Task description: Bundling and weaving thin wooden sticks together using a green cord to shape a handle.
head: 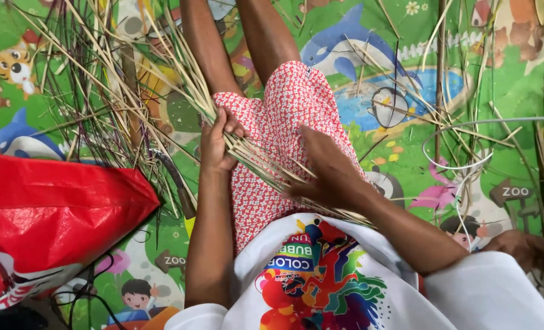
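Dried pale straw stalks gathered in a long bundle (266, 165) lie slantwise across the person's lap, over red-and-white patterned shorts (284, 122), fanning out toward the top left corner of the mat. Underneath everything spreads a colourful cartoon-animal play mat (406, 153), mostly green, strewn with loose straw. A shiny red plastic bag (52, 208) fills the mat's left edge. The person wears a white printed T-shirt (321, 281) at the bottom edge. A thin white wire loop (467, 159) curls near the right edge. A dark curved sickle blade (174, 180) lies on the mat between the bag and the left forearm. The left hand (218, 142) has its fingers wrapped around the bundle's upper part. The right hand (330, 174) lies over the bundle's lower end, fingers curled loosely onto the stalks; how firm the grip is cannot be told.
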